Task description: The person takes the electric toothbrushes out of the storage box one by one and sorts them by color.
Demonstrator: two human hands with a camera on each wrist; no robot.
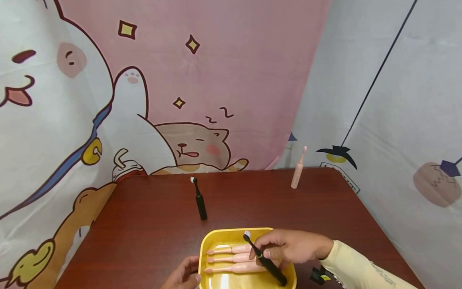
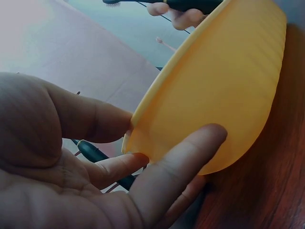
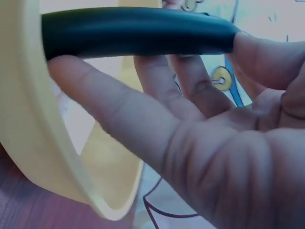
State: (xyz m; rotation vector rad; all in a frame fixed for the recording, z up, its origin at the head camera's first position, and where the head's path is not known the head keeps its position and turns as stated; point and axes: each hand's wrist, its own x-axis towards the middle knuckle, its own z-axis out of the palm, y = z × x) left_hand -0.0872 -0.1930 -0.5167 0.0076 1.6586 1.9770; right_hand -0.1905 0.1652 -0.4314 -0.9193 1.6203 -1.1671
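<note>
My right hand (image 1: 297, 245) pinches a black electric toothbrush (image 1: 271, 268) by its handle, above a yellow tray (image 1: 236, 230). The brush slants, with its white-bristled head up and to the left. In the right wrist view, thumb and fingers support the dark handle (image 3: 138, 31) beside the tray's rim. Three pink electric toothbrushes (image 1: 242, 268) lie side by side in the tray, heads to the left, partly hidden by the right hand. My left hand (image 1: 183, 273) touches the tray's left side; in the left wrist view its extended fingers rest against the outer wall (image 2: 214, 86).
Another black electric toothbrush (image 1: 200, 204) is on the dark red table (image 1: 144, 224) behind the tray. A pink one (image 1: 297, 176) is at the table's far right. Cartoon-printed cloth (image 1: 245, 80) hangs along the back and sides.
</note>
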